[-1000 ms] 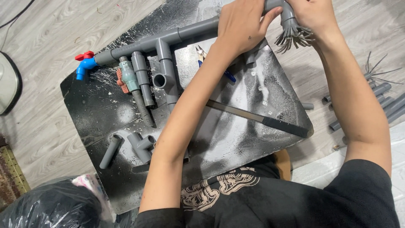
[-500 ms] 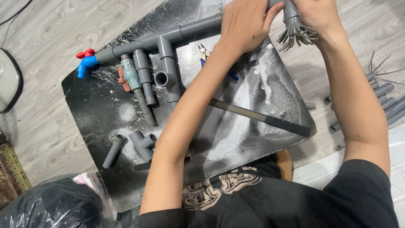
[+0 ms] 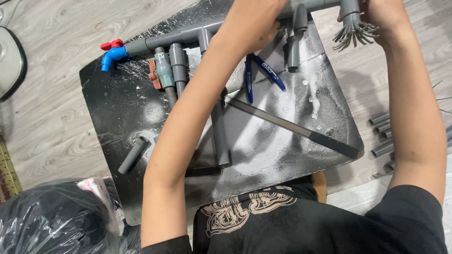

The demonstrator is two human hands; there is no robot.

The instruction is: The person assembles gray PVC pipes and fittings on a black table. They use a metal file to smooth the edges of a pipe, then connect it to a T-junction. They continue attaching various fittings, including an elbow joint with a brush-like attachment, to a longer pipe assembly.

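Left hand (image 3: 252, 23) clenched over the grey pipe (image 3: 183, 37) — blue tap (image 3: 113, 55) far out past the fingers. Right hand (image 3: 383, 16) gripping the frayed fitting (image 3: 352, 28) — strands splayed just below the fingertips. Pliers (image 3: 261, 75) lying under the left wrist.

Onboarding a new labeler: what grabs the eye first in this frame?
Both hands, left hand and right hand, grip a long grey pipe assembly across the top of a black board. A blue tap with a red handle caps its left end; a frayed grey pipe end hangs by the right hand.
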